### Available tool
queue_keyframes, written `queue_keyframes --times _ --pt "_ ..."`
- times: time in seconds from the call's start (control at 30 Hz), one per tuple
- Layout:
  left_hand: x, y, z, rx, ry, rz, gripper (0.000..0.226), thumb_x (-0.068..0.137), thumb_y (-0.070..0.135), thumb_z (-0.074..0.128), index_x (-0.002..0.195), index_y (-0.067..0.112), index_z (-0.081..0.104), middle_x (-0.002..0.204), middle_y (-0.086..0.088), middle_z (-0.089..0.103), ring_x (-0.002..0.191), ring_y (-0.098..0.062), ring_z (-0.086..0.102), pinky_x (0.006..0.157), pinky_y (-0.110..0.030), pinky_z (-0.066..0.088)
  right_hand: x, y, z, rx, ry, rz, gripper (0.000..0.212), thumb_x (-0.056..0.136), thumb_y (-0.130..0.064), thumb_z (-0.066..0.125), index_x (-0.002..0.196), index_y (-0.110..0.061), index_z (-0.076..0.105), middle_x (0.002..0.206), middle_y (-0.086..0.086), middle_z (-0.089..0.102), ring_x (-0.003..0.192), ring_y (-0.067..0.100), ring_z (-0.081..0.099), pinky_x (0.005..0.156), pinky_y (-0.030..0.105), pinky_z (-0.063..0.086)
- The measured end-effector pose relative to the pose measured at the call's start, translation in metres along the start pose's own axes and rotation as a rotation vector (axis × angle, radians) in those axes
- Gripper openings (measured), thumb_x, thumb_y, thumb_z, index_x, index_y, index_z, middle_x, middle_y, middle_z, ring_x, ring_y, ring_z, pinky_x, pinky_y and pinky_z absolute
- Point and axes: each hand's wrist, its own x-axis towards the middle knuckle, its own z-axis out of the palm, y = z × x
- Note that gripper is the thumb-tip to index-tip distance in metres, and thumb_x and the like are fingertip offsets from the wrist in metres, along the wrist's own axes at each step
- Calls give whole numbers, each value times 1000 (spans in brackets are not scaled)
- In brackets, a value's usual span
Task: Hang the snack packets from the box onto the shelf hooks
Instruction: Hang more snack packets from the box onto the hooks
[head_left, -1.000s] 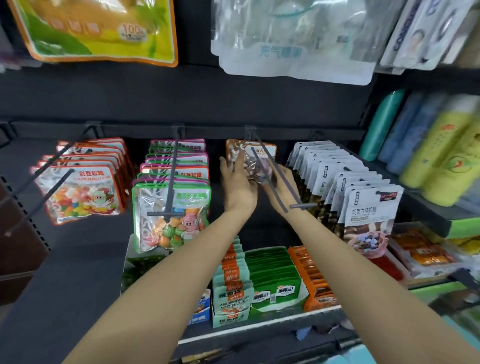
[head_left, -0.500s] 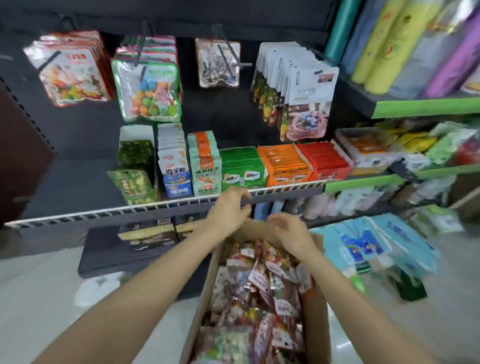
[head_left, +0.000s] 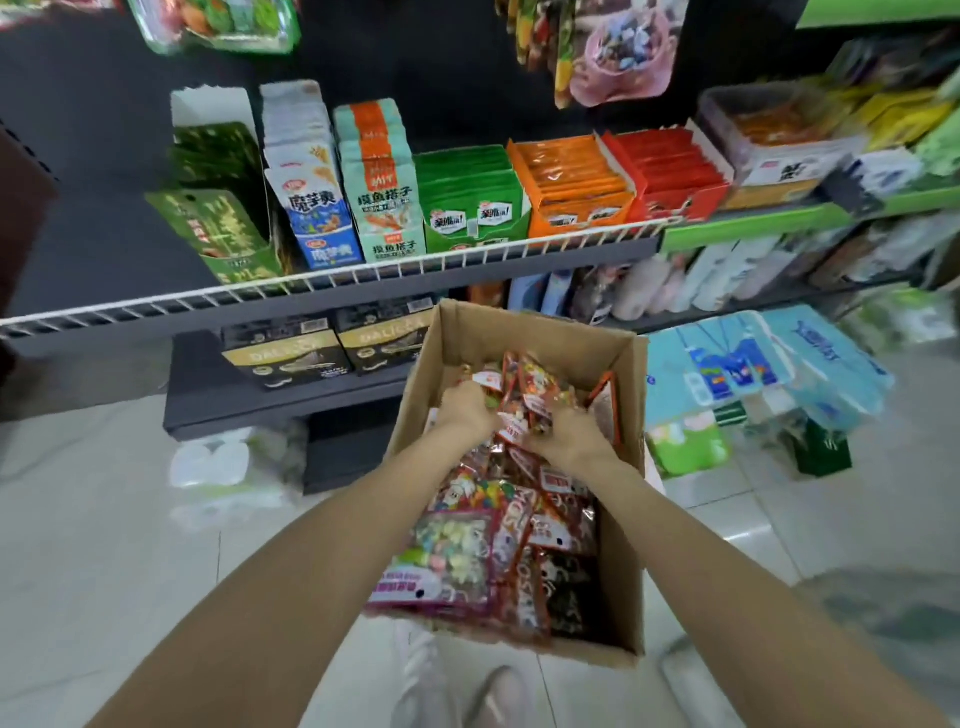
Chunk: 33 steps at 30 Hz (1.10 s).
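An open cardboard box (head_left: 631, 519) stands on the floor in front of the shelves, filled with several red-edged snack packets (head_left: 467, 551). Both my hands are down inside its far half. My left hand (head_left: 465, 413) curls its fingers around packets near the left wall. My right hand (head_left: 569, 431) grips an upright bunch of packets (head_left: 530, 387) from the right side. The bottoms of hanging packets (head_left: 615, 52) show at the top edge; the hooks themselves are out of view.
A shelf with a white wire rail (head_left: 332, 278) holds rows of snack cartons (head_left: 472, 200) just beyond the box. Black-and-gold boxes (head_left: 291, 353) sit on the lower shelf. Blue tissue packs (head_left: 748, 374) lie on the floor to the right, white bags (head_left: 228, 467) to the left.
My hands came down from the hook with the hung packet to the box on the floor. The view tilted down, and both hands have now closed on packets inside the box.
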Motion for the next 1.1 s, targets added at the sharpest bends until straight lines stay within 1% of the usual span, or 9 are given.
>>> queue_keyframes --times 0.13,0.3,0.47,0.57,0.7,0.77,0.87,0.97,1.1 --pt "3 4 5 -143 -12 -70 12 84 6 66 96 6 66 93 -6 64 98 -23 61 85 -30 49 -1 -7 1 -191 46 40 34 93 -24 53 118 -1 54 117 21 60 112 36 55 87 40 46" --pt "-8 15 -13 -202 91 82 23 91 5 56 110 8 68 118 -8 65 107 -22 61 98 -30 47 -4 -2 -27 -186 171 -44 31 92 -5 46 122 -4 52 110 24 63 105 40 58 89 41 47" --pt "-18 28 -47 -73 299 276 22 94 5 51 104 8 70 110 -8 69 95 -18 63 81 -23 48 -18 -11 -72 -181 311 -135 52 87 0 50 136 -15 42 105 24 65 99 40 60 82 43 51" --pt "-30 32 -62 6 416 381 24 91 -3 47 97 12 64 93 -11 70 77 -23 64 70 -34 53 -27 -27 -98 -68 397 -233 36 88 -4 53 119 -18 63 102 16 70 94 34 63 75 36 48" --pt "-51 31 -78 58 512 514 21 91 3 49 98 14 66 97 -9 68 87 -26 63 77 -39 51 -34 -49 -124 254 383 -261 22 92 -4 52 95 -10 74 77 3 68 61 14 54 53 18 35" --pt "-62 29 -89 43 511 533 22 92 5 50 99 12 69 102 -7 69 95 -24 63 85 -36 50 -39 -64 -133 393 365 -287 21 94 -7 52 93 -10 73 88 7 70 75 11 60 70 19 46" --pt "-79 26 -107 19 531 533 24 93 4 50 104 7 71 106 -8 70 98 -21 63 89 -30 47 -53 -87 -146 633 266 -320 27 95 -5 43 91 -12 69 98 12 69 92 23 66 91 42 52" --pt "-95 21 -128 1 603 523 24 94 4 50 107 6 70 110 -8 69 102 -20 63 91 -25 45 -65 -109 -153 363 278 -458 17 85 -6 65 101 -8 66 94 4 66 89 17 64 87 33 53" --pt "-111 9 -159 -21 702 500 24 94 3 50 106 5 70 110 -9 70 106 -21 62 96 -28 44 -76 -143 -157 28 506 -554 16 77 -24 76 82 -13 65 85 3 58 81 19 57 67 28 40"
